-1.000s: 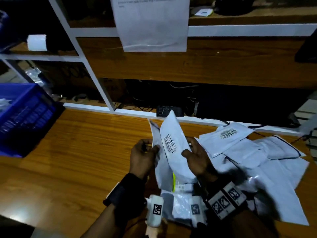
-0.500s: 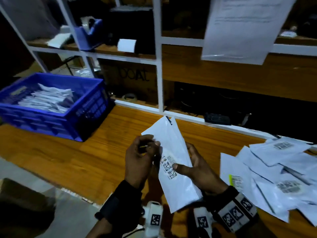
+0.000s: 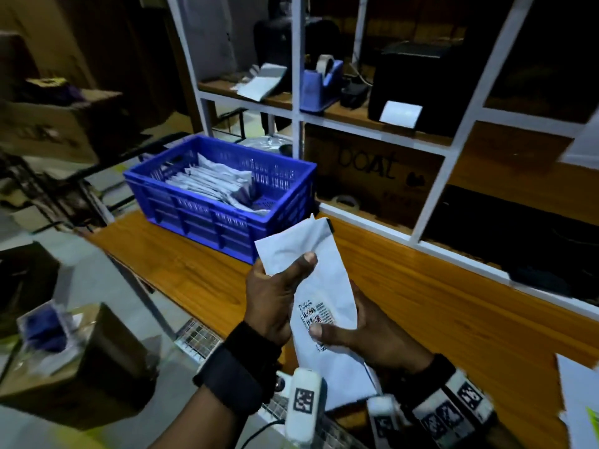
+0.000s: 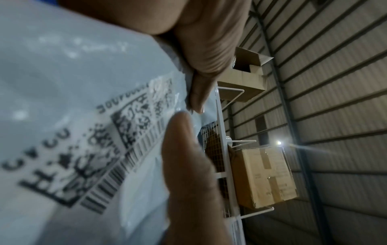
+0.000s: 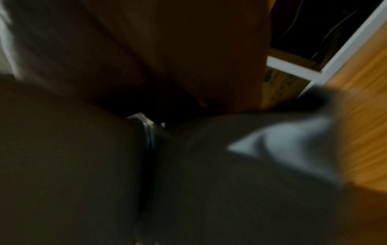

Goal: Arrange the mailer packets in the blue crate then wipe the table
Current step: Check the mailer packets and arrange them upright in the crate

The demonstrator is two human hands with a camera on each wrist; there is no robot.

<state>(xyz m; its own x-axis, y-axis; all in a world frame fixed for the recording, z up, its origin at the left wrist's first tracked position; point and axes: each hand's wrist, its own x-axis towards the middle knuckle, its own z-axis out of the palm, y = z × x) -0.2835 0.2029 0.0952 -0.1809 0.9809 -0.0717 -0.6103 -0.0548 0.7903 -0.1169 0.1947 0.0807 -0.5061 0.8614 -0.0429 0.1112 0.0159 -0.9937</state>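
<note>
Dim wooden table (image 3: pixel 201 270) runs from near right to far left in the head view, with a white-framed shelf unit (image 3: pixel 297 111) along its far side holding a blue tape dispenser (image 3: pixel 319 89) and a black printer (image 3: pixel 418 89). At the far left end of the table stands the blue crate (image 3: pixel 223 218), with white mailer packets (image 3: pixel 214 183) stacked on edge inside. Held in the air near the table's front edge is one more white mailer packet (image 3: pixel 324 286), creased, with a printed barcode label facing up. The left hand (image 3: pixel 275 296) grips its left edge, thumb pressed on the upper face. The right hand (image 3: pixel 372 332) holds the lower right part, thumb laid across the label.

From the left wrist, the mailer packet (image 4: pixel 62 82) fills the frame, label blurred, a thumb pressing on it, with cardboard boxes (image 4: pixel 263 175) on a wire rack behind.

From the right wrist, all is dark and smeared; only a pale packet corner (image 5: pixel 282 140) and table wood (image 5: pixel 364 116) show.
</note>
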